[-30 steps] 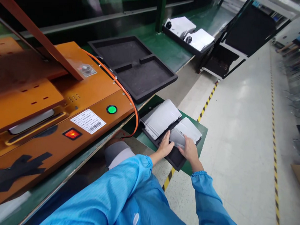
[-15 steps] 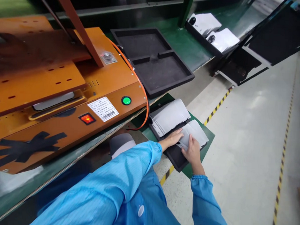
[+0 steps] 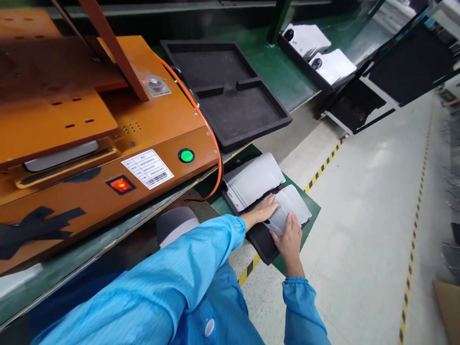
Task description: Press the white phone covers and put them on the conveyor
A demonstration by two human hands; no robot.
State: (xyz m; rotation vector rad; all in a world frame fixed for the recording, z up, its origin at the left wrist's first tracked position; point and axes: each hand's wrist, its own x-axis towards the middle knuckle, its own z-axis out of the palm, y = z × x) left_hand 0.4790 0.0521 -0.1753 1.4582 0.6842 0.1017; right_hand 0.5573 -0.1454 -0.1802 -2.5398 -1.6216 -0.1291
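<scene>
Low at the right of the machine, a black tray [image 3: 264,246] holds two leaning rows of thin grey panels that look like phone back covers. My left hand [image 3: 265,208] is at the left edge of the front grey phone back cover [image 3: 280,218] in the nearer row. On that cover's right edge, my right hand [image 3: 290,237] has its fingers over the top face and its thumb along the lower side. The farther row of grey covers [image 3: 254,179] stands beside my left hand, untouched.
An orange machine [image 3: 158,144] with a lit green button [image 3: 186,155] and a red switch [image 3: 120,184] fills the left. A black divided tray [image 3: 244,112] lies on the bench. Beyond it, another tray holds white phone back covers [image 3: 331,66]. Yellow-black tape [image 3: 413,236] marks the floor.
The whole view has shifted slightly, so most things sit further left. Both hands remain at the nearer row, with the front cover now more plainly between them.
</scene>
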